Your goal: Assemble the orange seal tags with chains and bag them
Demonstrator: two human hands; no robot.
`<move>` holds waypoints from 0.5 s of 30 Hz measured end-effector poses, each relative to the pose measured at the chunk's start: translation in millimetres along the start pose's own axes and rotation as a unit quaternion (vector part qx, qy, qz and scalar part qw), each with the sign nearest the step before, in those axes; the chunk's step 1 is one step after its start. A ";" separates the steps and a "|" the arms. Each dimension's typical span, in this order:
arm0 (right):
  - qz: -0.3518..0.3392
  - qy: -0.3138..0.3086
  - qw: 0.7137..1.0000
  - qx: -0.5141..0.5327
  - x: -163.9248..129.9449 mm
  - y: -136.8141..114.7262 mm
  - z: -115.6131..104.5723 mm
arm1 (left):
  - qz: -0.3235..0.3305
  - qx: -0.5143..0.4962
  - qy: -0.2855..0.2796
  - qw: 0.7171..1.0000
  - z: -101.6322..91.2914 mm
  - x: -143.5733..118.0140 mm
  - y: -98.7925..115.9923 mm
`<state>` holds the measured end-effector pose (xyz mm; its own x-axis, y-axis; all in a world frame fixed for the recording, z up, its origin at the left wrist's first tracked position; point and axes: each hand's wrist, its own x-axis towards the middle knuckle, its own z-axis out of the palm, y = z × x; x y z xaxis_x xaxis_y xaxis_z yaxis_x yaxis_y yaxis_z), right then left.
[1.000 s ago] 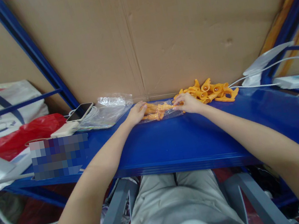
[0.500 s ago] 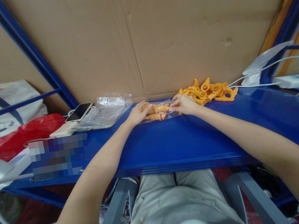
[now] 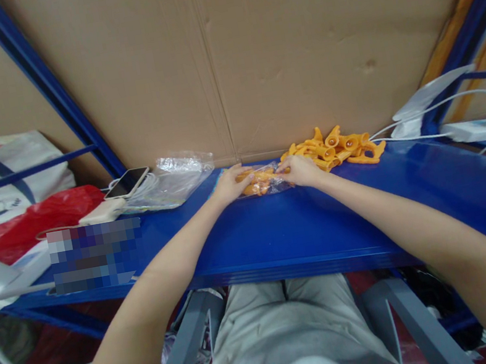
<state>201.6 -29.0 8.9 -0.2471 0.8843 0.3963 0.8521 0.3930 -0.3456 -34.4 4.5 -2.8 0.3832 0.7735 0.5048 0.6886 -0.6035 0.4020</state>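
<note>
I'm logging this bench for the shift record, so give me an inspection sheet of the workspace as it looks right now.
Surface: blue shelf, bare in front.
Job's things: small clear bag of orange parts; loose orange parts pile to its right.
Clutter: clear bags, phone, red bag.
Hands: left hand and right hand grip the small bag's ends.
Cables: white cable at right, to a power strip.
Surroundings: cardboard wall behind.

A: Bag [image 3: 266,181] under my hands?
B: Thin clear plastic film, crinkled, glossy. Clips [image 3: 341,149] beside it: smooth orange plastic.
A: Shelf [image 3: 280,232]?
B: Glossy blue painted metal. Backing board [image 3: 248,49]: matt brown cardboard.
</note>
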 end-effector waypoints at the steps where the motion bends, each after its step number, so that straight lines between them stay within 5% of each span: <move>1: 0.010 -0.001 1.000 0.024 0.4 0.3 -0.2 | 0.018 -0.001 0.001 1.000 -0.2 0.1 0.5; 6: 0.122 0.048 0.974 0.185 1.8 -1.2 -4.8 | 0.068 -0.003 0.028 0.997 -0.9 0.4 2.1; 12: 0.269 -0.015 0.842 0.467 0.5 -2.4 -15.9 | 0.072 -0.007 0.081 0.994 1.4 3.7 0.9; 15: 0.295 -0.059 0.812 0.501 -1.0 -2.5 -18.7 | 0.088 -0.014 0.097 0.991 1.6 5.4 4.1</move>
<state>208.4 -35.7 25.2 -0.0248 0.9877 -0.1542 0.0505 -0.1528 -0.9870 -28.5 6.4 0.3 0.3683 0.6059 0.7052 0.6037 -0.7327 0.3142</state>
